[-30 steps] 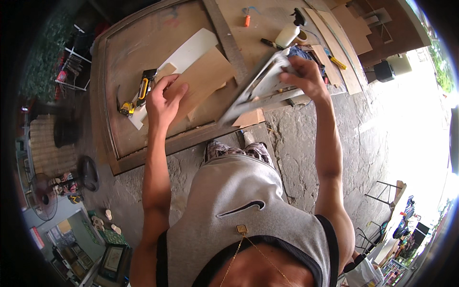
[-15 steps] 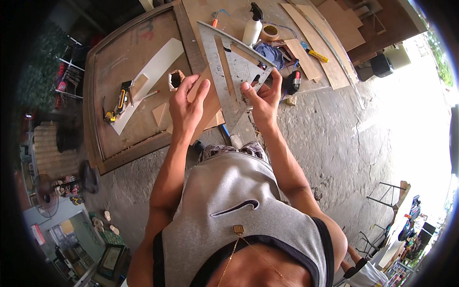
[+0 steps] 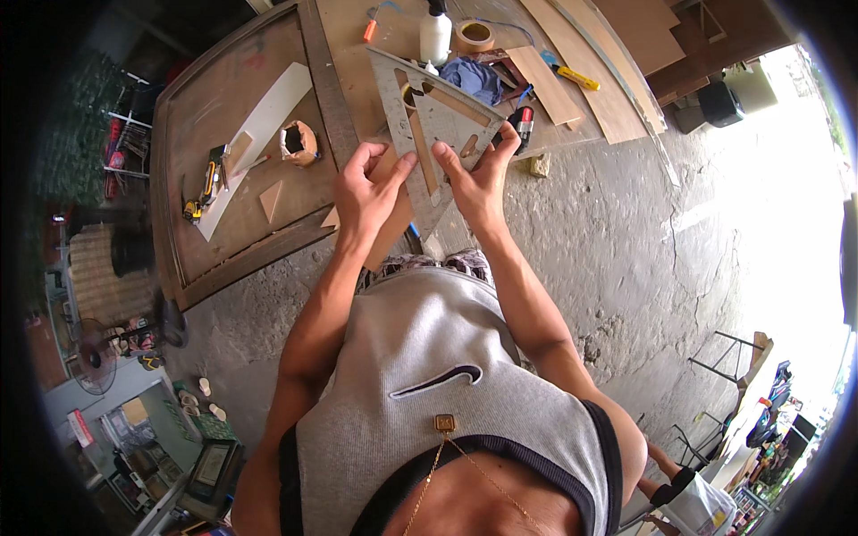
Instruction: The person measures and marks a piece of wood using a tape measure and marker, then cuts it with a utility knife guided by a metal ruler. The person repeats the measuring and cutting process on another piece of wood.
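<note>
Between the thumb and fingers of my left hand (image 3: 368,192) is a thin brown wooden board (image 3: 391,234), its upper part partly hidden by the hand. My right hand (image 3: 478,183) grips a scuffed metal triangle square (image 3: 444,123), thumb on its face and fingers at its edge. The square is held up in front of my chest, with its narrow corner pointing down toward me. Part of it overlaps the board, and the two hands are close together. I cannot tell whether the square and board touch.
Beyond my hands, the worktable carries a white spray bottle (image 3: 435,37), a tape roll (image 3: 474,36), blue cloth (image 3: 472,80) and a yellow cutter (image 3: 576,79). A framed panel (image 3: 170,255) at left holds a white strip (image 3: 273,125) and a paper-wrapped roll (image 3: 301,143). Another person (image 3: 697,509) is at lower right.
My hands have come closer together, and the square overlaps the board more. The table items have shifted left and up in the view.
</note>
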